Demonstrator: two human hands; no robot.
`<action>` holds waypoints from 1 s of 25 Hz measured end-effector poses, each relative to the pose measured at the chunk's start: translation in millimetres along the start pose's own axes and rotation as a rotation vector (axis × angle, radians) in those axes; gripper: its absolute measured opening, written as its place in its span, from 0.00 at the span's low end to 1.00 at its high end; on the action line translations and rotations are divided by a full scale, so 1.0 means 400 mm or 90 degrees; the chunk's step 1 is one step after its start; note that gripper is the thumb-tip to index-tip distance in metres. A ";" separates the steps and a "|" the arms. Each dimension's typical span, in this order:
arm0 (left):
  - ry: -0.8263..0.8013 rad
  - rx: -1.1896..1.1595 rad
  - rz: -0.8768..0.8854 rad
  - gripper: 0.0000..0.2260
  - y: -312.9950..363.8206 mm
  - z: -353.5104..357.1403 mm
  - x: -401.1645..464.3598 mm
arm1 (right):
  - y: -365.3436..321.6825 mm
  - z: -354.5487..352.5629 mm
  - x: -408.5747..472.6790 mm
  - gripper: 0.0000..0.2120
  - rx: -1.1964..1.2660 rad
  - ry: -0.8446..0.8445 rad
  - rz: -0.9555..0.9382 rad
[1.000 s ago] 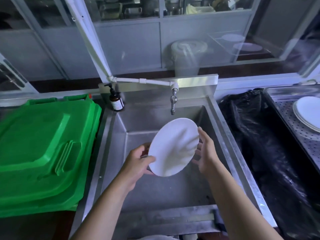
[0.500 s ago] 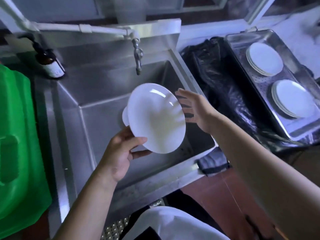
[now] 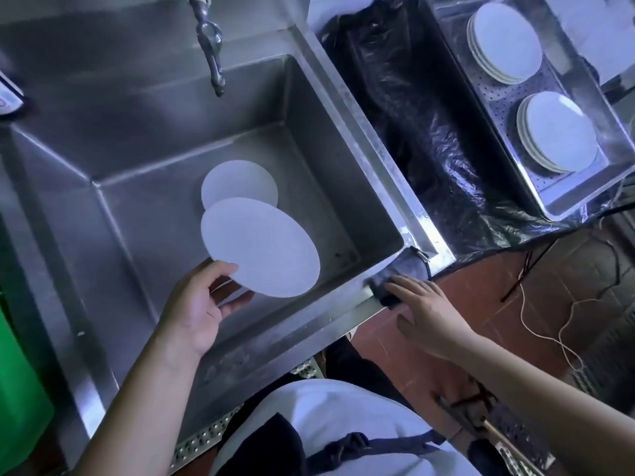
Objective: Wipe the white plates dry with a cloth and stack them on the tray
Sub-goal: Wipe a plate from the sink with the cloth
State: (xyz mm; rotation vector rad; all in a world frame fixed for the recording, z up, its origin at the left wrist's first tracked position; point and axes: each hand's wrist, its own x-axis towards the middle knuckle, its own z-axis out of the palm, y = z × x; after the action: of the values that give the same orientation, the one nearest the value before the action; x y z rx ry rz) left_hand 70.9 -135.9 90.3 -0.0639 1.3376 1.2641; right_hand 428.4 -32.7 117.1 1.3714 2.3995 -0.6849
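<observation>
My left hand (image 3: 199,304) grips a white plate (image 3: 261,249) by its near rim, holding it tilted above the steel sink (image 3: 343,187). Another white plate (image 3: 237,183) lies on the sink floor behind it. My right hand (image 3: 426,307) reaches to the sink's front right corner, its fingers resting on a dark cloth (image 3: 409,269) draped over the rim. A metal tray (image 3: 580,204) at the right holds two stacks of white plates, a far stack (image 3: 505,42) and a near stack (image 3: 560,132).
A tap (image 3: 211,46) hangs over the sink's back wall. Black plastic sheeting (image 3: 412,132) covers the counter between sink and tray. A green bin (image 3: 17,389) stands at the left edge. Cords (image 3: 549,321) lie on the red floor.
My right hand has left the plate and dropped to the dark cloth on the sink's corner. My left hand alone now holds the plate, lower over the sink.
</observation>
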 end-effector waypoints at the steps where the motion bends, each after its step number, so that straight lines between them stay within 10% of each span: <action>1: 0.004 0.004 -0.005 0.14 -0.002 0.004 0.005 | 0.021 0.011 0.002 0.30 0.002 0.006 -0.010; 15: -0.013 0.024 0.021 0.15 -0.020 0.134 -0.027 | 0.157 0.013 0.092 0.33 -0.130 -0.011 -0.188; 25: -0.049 0.086 0.045 0.13 -0.026 0.166 -0.047 | 0.139 -0.036 0.136 0.17 -0.107 0.086 -0.330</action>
State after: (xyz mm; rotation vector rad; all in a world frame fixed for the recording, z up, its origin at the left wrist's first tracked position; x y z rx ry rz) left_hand 127.6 -107.7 119.8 0.1267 1.3650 1.2186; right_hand 448.9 38.4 89.2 0.7499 2.8759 -0.4978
